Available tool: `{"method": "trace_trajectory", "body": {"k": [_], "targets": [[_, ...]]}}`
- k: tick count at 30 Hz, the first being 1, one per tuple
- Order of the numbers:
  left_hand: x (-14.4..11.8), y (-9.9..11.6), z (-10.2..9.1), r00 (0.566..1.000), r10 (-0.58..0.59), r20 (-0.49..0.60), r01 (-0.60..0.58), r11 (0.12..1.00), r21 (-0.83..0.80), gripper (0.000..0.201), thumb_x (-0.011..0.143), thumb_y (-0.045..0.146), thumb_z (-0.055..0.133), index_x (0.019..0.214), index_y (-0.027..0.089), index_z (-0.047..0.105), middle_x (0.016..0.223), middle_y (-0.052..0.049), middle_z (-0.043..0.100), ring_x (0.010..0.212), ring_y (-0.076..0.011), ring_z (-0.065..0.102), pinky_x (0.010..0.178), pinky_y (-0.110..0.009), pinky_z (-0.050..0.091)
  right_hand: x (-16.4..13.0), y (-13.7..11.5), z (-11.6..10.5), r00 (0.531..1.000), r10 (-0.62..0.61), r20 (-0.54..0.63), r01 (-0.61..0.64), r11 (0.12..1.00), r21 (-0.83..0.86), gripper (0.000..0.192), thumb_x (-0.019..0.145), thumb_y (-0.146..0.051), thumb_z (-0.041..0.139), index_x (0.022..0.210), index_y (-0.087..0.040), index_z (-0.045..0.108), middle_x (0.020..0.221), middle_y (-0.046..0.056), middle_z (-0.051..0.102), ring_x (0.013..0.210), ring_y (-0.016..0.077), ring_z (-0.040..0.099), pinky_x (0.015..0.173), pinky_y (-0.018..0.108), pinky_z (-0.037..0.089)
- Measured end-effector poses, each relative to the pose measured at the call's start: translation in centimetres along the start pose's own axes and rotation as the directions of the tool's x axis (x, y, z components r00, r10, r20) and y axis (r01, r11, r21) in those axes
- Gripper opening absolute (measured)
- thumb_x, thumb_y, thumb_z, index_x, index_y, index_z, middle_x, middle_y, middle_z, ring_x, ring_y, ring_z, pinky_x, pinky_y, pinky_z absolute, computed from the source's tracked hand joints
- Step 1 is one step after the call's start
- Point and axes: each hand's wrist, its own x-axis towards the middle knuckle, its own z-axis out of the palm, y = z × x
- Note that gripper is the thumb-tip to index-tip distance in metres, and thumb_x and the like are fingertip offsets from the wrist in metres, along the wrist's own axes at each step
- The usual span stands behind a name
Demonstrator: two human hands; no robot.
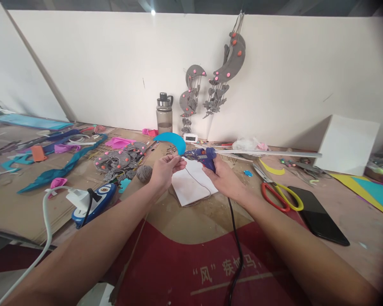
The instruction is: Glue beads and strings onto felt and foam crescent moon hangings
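Left hand (164,168) pinches a blue foam crescent (171,140) by its lower tip, lifted off the surface (185,221), so we get its edge facing the nozzle. Right hand (219,174) wraps the blue glue gun (201,156), nozzle toward the crescent. White sheet (191,185) lies underneath, likely catching drips; scissors (279,193) near right.

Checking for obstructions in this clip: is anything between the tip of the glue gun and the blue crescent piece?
Nothing visible. The right hand holds the glue gun, its tip aimed at the blue crescent pinched in the left hand. Only open air shows between them, above the white sheet.
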Motion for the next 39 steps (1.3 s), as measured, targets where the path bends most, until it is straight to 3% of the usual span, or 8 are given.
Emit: {"method": "trace_trajectory", "body": {"k": [10, 16, 19, 26, 30, 33, 36, 39], "targets": [[0.5, -0.1, -0.5, 1.0, 0.021, -0.024, -0.022, 0.999, -0.05, 0.01, 0.082, 0.017, 0.066, 0.077, 0.009, 0.066, 0.073, -0.006, 0.069, 0.065, -0.0096, 0.065, 0.07, -0.023, 0.054, 0.1, -0.3, -0.7, 0.999, 0.033, 0.013, -0.033, 0.999, 0.012, 0.035, 0.089, -0.026, 0.05, 0.122, -0.017, 0.048, 0.119, 0.013, 0.063, 0.109, 0.0254, 0.059, 0.09, 0.037, 0.046], [0.4, 0.0, -0.4, 0.999, 0.016, -0.043, -0.02, 0.995, -0.101, 0.008, 0.082, 0.017, 0.067, 0.078, 0.01, 0.065, 0.074, -0.005, 0.069, 0.067, -0.0083, 0.065, 0.071, -0.021, 0.054, 1.3, 1.3, -0.8, 0.899, 0.409, 0.156, -0.426, 0.899, 0.1, 0.017, 0.09, -0.029, 0.049, 0.093, -0.015, 0.058, 0.083, 0.007, 0.07, 0.063, 0.0147, 0.062, 0.058, 0.025, 0.046], [-0.3, 0.2, 0.3, 1.0, 0.026, -0.01, -0.027, 0.998, -0.053, 0.01, 0.081, 0.019, 0.068, 0.079, 0.011, 0.064, 0.076, -0.005, 0.068, 0.068, -0.0091, 0.066, 0.067, -0.021, 0.053, 1.6, 2.8, -0.7, 0.851, 0.493, 0.183, -0.49, 0.869, -0.065, 0.022, 0.091, -0.031, 0.049, 0.083, -0.014, 0.061, 0.07, 0.007, 0.068, 0.058, 0.0141, 0.061, 0.056, 0.024, 0.045], [-2.2, 0.5, 1.7, 0.984, 0.167, 0.058, -0.176, 0.962, 0.21, 0.02, 0.079, 0.033, 0.068, 0.088, 0.016, 0.061, 0.085, -0.005, 0.069, 0.062, -0.0127, 0.066, 0.045, -0.02, 0.036, 0.6, 3.3, 0.0, 0.961, 0.18, -0.21, -0.251, 0.887, -0.387, 0.026, 0.084, -0.039, 0.06, 0.078, -0.014, 0.059, 0.095, 0.027, 0.065, 0.1, 0.0364, 0.061, 0.086, 0.052, 0.045], [-3.0, 0.6, 1.8, 0.938, 0.342, 0.062, -0.334, 0.835, 0.437, 0.017, 0.078, 0.034, 0.07, 0.084, 0.018, 0.068, 0.078, -0.001, 0.068, 0.052, -0.0081, 0.053, 0.052, -0.022, 0.037, 0.2, -0.1, 1.1, 0.985, 0.051, -0.166, -0.021, 0.984, 0.179, 0.017, 0.087, -0.031, 0.052, 0.1, -0.019, 0.051, 0.11, 0.014, 0.062, 0.105, 0.0238, 0.059, 0.093, 0.044, 0.046], [-3.4, 0.8, 1.9, 0.876, 0.476, 0.078, -0.437, 0.717, 0.543, 0.01, 0.075, 0.029, 0.072, 0.08, 0.02, 0.072, 0.084, -0.001, 0.069, 0.057, -0.0085, 0.049, 0.06, -0.022, 0.04, 0.0, -2.2, 2.3, 0.999, 0.03, 0.035, -0.046, 0.73, 0.682, 0.025, 0.085, -0.031, 0.054, 0.108, -0.026, 0.044, 0.108, 0.004, 0.063, 0.094, 0.0155, 0.063, 0.088, 0.037, 0.049], [-3.6, 0.9, 2.1, 0.898, 0.435, 0.065, -0.401, 0.748, 0.528, 0.009, 0.075, 0.029, 0.072, 0.078, 0.02, 0.072, 0.082, -0.001, 0.068, 0.061, -0.0097, 0.049, 0.062, -0.022, 0.04, -0.2, -2.8, 3.1, 0.976, 0.161, 0.148, -0.212, 0.539, 0.815, 0.026, 0.082, -0.037, 0.06, 0.101, -0.025, 0.046, 0.083, -0.003, 0.059, 0.065, 0.0106, 0.056, 0.071, 0.031, 0.05], [-3.5, 0.8, 2.3, 0.956, 0.29, 0.047, -0.281, 0.857, 0.432, 0.016, 0.076, 0.033, 0.071, 0.08, 0.018, 0.07, 0.074, 0.0, 0.064, 0.058, -0.009, 0.046, 0.056, -0.021, 0.037, -0.2, -2.4, 3.3, 0.962, 0.253, 0.098, -0.225, 0.542, 0.81, 0.024, 0.08, -0.043, 0.063, 0.087, -0.022, 0.054, 0.075, -0.004, 0.05, 0.063, 0.0086, 0.046, 0.057, 0.022, 0.042]]}}
